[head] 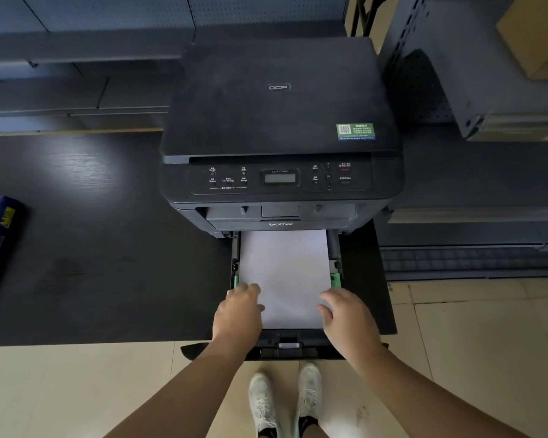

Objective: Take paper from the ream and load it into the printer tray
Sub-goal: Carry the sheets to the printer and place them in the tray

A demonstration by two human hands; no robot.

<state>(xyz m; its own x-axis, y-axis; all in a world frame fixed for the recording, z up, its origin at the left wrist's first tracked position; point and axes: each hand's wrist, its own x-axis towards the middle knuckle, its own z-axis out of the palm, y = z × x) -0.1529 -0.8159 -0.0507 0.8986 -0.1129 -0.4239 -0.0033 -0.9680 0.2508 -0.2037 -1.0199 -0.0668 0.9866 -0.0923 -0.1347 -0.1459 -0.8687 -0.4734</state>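
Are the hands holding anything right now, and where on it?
Nothing is gripped. Both hands, left and right, rest open on the near corners of the paper lying in the tray.

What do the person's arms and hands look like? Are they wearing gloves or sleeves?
No gloves and no sleeves show. The left hand and right hand are bare, and both forearms are bare as far as the picture goes. I can see no rings, watch or bracelets. Lower down, the person wears pale lace-up shoes with dark socks.
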